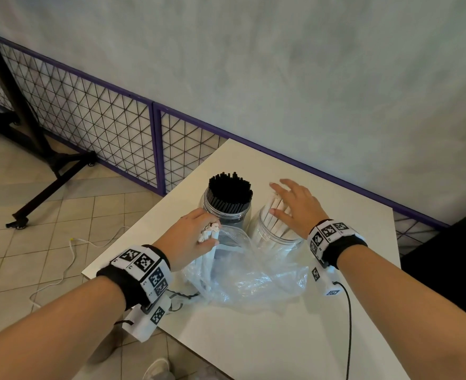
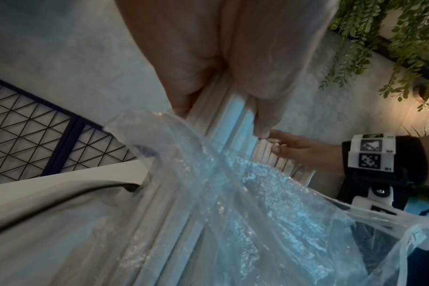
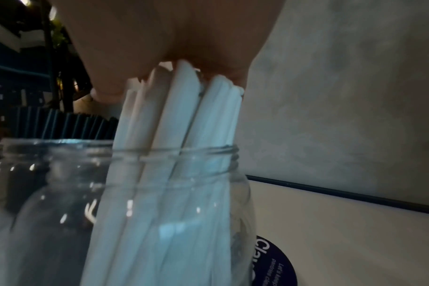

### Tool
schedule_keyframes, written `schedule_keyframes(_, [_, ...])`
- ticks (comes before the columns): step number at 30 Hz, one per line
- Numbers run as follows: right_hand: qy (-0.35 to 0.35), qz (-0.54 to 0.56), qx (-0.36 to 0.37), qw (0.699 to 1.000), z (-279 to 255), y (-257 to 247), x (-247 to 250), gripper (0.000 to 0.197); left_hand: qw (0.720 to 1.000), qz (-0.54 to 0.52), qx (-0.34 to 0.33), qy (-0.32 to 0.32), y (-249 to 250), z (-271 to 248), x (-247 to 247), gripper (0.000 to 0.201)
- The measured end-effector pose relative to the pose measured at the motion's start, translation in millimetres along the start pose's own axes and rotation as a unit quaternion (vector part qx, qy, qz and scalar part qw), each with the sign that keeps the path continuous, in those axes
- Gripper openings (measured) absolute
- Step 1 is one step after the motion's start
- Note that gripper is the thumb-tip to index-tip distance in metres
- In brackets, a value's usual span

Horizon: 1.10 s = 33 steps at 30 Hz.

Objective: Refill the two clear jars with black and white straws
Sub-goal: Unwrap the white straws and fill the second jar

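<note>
Two clear jars stand side by side on the white table (image 1: 253,338). The left jar (image 1: 226,212) is packed with black straws (image 1: 230,187). The right jar (image 1: 273,234) holds white straws (image 1: 275,207) leaning to the right. My right hand (image 1: 295,204) lies flat with straight fingers on the tops of those white straws (image 3: 184,108). My left hand (image 1: 190,237) grips a small bunch of white straws (image 1: 210,234) at the mouth of a crumpled clear plastic bag (image 1: 248,275); the left wrist view shows the bunch (image 2: 223,114) between thumb and fingers, the bag (image 2: 233,212) below.
A black cable (image 1: 348,325) runs from my right wrist over the table's near side. A purple-framed wire grid fence (image 1: 103,116) and a grey wall stand behind. A black stand base (image 1: 48,171) and a white cord (image 1: 70,259) are on the tiled floor, left.
</note>
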State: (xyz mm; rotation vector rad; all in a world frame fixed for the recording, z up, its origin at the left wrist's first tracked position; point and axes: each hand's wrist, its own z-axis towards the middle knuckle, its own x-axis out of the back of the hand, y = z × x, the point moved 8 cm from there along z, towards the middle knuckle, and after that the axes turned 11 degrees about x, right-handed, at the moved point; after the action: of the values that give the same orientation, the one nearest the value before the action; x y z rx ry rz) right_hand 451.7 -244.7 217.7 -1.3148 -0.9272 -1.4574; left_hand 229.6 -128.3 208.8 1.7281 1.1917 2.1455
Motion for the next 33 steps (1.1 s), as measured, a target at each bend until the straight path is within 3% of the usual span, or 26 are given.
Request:
schedule_keyframes(2, [-0.029,-0.029,-0.002,0.999,-1,-1,-9,0.067,1.0,0.0,0.0,0.0,1,-1,0,0.033])
schedule_keyframes(8, [-0.018,-0.092,0.02,0.995,6,-13,0,0.067,1.0,0.004,-0.004,0.002,2,-2,0,0.032])
schedule_keyframes(16, [-0.086,-0.052,-0.004,0.995,18,-9,-9,0.072,1.0,-0.002,0.003,0.0,-1,-2,-1,0.032])
schedule_keyframes(19, [-0.064,-0.039,-0.018,0.997,14,-20,10,0.079,1.0,-0.006,0.004,0.002,-2,-2,0,0.034])
schedule_keyframes(23, [0.009,0.102,0.009,0.995,-3,-68,48,0.078,1.0,-0.013,0.002,0.007,-2,-1,0,0.036])
schedule_keyframes(26, [0.004,0.218,0.053,0.974,-26,-116,53,0.074,1.0,-0.022,-0.007,0.014,-3,-1,1,0.038])
schedule_keyframes(28, [-0.021,0.306,0.036,0.951,-39,-137,36,0.075,0.999,-0.028,-0.017,0.02,-2,-1,2,0.039])
schedule_keyframes(31, [-0.042,0.46,-0.039,0.886,-46,-155,-5,0.077,0.999,-0.031,-0.019,0.025,0,-1,2,0.039])
schedule_keyframes(33, [-0.029,0.489,-0.059,0.87,-42,-162,-26,0.074,0.998,-0.049,-0.015,0.019,-1,-2,1,0.042])
